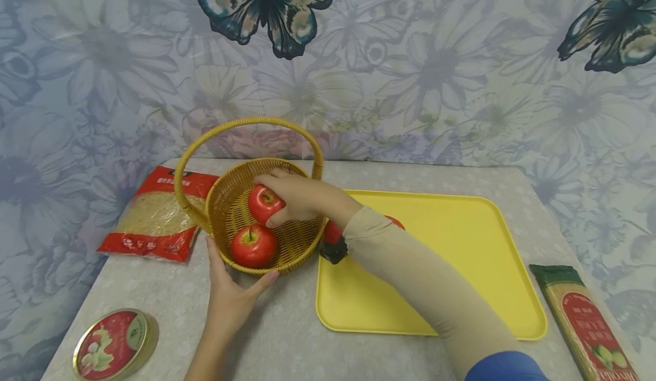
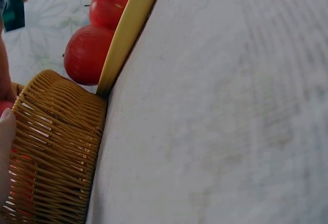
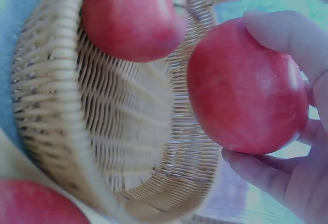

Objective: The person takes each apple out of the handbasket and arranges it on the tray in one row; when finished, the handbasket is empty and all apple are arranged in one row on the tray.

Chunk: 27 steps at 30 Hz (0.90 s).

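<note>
My right hand (image 1: 299, 196) grips a red apple (image 3: 246, 88) inside the yellow wicker basket (image 1: 215, 199), thumb on one side and fingers on the other. A second red apple (image 1: 253, 246) lies in the near part of the basket, stem up. My left hand (image 1: 230, 295) holds the basket's near left side, its thumb at the rim and its fingers along the outer wall. Two more apples (image 2: 88, 55) sit side by side on the yellow tray (image 1: 461, 244); in the head view my right forearm mostly hides them.
A red bag of pale food (image 1: 159, 216) lies left of the basket, partly behind its handle (image 1: 246, 122). A round red-lidded tin (image 1: 115, 344) stands at the front left. At the right edge lies a long green-topped packet (image 1: 584, 324).
</note>
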### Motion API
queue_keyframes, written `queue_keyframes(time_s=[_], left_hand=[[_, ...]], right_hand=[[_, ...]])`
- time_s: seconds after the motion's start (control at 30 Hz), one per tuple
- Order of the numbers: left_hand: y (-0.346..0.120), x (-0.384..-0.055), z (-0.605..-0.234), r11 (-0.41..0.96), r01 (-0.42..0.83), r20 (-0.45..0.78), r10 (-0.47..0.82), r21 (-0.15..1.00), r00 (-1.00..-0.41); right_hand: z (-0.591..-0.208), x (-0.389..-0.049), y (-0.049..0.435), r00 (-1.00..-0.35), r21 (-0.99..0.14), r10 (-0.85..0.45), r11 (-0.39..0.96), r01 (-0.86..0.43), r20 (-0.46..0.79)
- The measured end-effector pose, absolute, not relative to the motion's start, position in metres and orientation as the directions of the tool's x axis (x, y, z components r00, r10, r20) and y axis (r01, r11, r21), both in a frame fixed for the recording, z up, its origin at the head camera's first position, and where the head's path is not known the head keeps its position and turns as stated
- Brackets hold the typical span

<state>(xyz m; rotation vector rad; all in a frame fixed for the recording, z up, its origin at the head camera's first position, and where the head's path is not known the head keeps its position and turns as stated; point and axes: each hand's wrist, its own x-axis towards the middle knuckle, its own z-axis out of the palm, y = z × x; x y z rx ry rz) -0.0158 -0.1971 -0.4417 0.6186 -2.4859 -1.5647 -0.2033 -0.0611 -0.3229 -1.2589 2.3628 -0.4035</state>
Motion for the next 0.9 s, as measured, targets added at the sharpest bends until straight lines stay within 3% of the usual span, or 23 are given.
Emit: queue_keyframes(time_s=[0.27, 0.57, 0.9], left_hand=[[-0.196, -0.017, -0.442, 0.383, -0.267, -0.091, -0.419, 0.884, -0.903], [-0.196, -0.018, -0.444, 0.386, -0.257, -0.084, -0.412, 0.886, -0.907], [-0.196, -0.018, -0.445, 0.381, -0.257, -0.09, -0.405, 0.888, -0.91]], right_hand=[[-0.297, -0.179, -0.002, -0.473, -0.451, -0.879, 0.446, -0.773, -0.058], [-0.28, -0.158, 0.074, -0.602, -0.491, -0.79, 0.481, -0.727, 0.119], [-0.291, -0.157, 0.158, -0.772, -0.484, -0.621, 0.639, -0.598, 0.133]])
